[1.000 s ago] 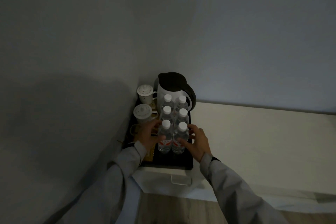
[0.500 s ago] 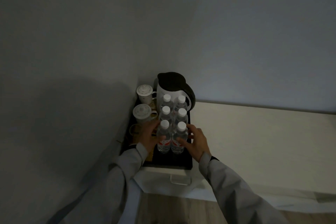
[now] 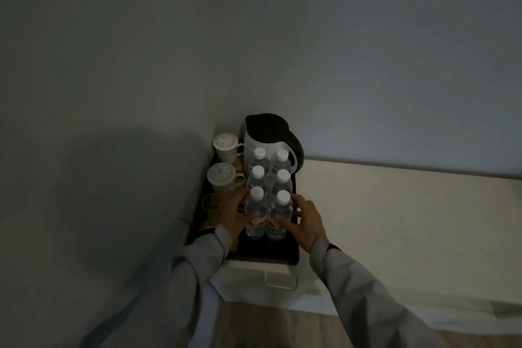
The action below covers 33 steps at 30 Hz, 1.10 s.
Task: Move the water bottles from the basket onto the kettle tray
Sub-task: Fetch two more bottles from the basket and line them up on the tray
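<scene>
Several clear water bottles with white caps stand upright in two rows on the black kettle tray (image 3: 268, 256), in front of the white kettle (image 3: 267, 135) with a black lid. My left hand (image 3: 236, 215) wraps the near left bottle (image 3: 256, 215) from the left side. My right hand (image 3: 303, 220) holds the near right bottle (image 3: 280, 217), fingers on its label and right side. Both near bottles rest on the tray and touch each other. No basket is in view.
Two white lidded cups (image 3: 226, 147) (image 3: 221, 179) stand on the tray's left side against the wall. The tray sits in the corner of a white counter (image 3: 395, 220). A drawer handle (image 3: 281, 281) shows below the tray. Wooden floor lies underneath.
Both hands stay on the two near bottles. The pair has shifted very slightly toward the rows behind it; otherwise nothing differs.
</scene>
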Available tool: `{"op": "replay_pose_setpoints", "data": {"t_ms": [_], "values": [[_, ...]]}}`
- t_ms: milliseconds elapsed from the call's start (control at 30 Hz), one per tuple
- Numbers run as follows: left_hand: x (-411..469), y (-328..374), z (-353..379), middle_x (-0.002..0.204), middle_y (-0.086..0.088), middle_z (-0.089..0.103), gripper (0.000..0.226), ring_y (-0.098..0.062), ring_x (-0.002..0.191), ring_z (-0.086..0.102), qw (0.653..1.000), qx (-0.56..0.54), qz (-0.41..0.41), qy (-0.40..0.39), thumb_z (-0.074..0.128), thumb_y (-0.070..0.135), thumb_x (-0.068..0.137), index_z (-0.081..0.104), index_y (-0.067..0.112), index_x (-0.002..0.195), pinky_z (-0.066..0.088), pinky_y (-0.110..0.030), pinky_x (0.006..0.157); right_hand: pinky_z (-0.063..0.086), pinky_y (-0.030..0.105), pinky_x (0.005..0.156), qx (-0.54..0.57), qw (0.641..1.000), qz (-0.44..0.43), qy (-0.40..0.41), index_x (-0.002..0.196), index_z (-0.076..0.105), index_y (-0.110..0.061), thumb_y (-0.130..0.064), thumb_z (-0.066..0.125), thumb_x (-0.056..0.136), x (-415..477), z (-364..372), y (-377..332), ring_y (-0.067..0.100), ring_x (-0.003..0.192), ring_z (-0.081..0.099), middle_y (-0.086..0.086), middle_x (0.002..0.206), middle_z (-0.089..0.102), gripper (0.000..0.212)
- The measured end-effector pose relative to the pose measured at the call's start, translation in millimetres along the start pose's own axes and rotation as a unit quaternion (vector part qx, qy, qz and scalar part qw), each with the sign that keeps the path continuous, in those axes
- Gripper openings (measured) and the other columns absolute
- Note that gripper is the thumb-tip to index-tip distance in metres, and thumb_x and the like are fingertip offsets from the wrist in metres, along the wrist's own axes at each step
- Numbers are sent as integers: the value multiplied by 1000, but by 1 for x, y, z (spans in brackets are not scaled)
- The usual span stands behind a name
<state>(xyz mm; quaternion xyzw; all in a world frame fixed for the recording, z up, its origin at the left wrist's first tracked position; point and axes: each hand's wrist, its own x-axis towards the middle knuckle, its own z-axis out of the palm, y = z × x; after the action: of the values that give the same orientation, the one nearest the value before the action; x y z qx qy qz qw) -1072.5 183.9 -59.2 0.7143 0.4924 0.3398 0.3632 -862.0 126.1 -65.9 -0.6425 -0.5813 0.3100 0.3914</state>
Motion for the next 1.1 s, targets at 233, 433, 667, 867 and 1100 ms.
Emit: {"op": "replay_pose_setpoints", "data": {"t_ms": [233, 433, 667, 867, 1100], "values": [[-5, 1, -1, 118, 0, 57, 57, -21, 110, 57, 1000, -6, 2, 4, 76, 24, 73, 53, 22, 125, 52, -48, 94, 40, -3, 76, -5, 1000, -6, 0, 126, 50, -37, -34, 79, 78, -1, -1, -1, -8, 88, 52, 7, 110, 55, 57], [-6, 1, -2, 119, -5, 60, 55, -23, 107, 60, 1000, -8, -3, 10, 81, 16, 74, 56, 17, 123, 54, -50, 91, 39, -4, 76, -13, 1000, -7, -4, 129, 50, -31, -34, 79, 78, -2, -1, -2, -8, 87, 50, 8, 112, 54, 59], [-5, 2, -4, 122, -13, 59, 56, -28, 110, 60, 1000, 8, -22, 4, 79, 20, 77, 54, 15, 127, 53, -52, 92, 39, -4, 75, -8, 1000, -7, -5, 130, 51, -28, -33, 79, 78, -2, -5, -8, -8, 87, 51, 8, 113, 53, 59], [-6, 3, -4, 122, -13, 59, 53, -27, 109, 60, 999, 21, -25, 2, 77, 21, 79, 55, 16, 127, 53, -51, 91, 40, -4, 75, -3, 1000, -5, -2, 130, 52, -26, -29, 80, 78, -2, -8, -11, -3, 86, 54, 9, 114, 52, 59], [-8, 13, -8, 120, -6, 57, 51, -27, 111, 59, 999, 49, -16, -3, 76, 26, 78, 57, 17, 124, 52, -44, 94, 40, -4, 73, -7, 1000, -9, 2, 126, 54, -22, -28, 81, 77, -3, -11, -18, -5, 83, 53, 7, 112, 52, 56]]}}
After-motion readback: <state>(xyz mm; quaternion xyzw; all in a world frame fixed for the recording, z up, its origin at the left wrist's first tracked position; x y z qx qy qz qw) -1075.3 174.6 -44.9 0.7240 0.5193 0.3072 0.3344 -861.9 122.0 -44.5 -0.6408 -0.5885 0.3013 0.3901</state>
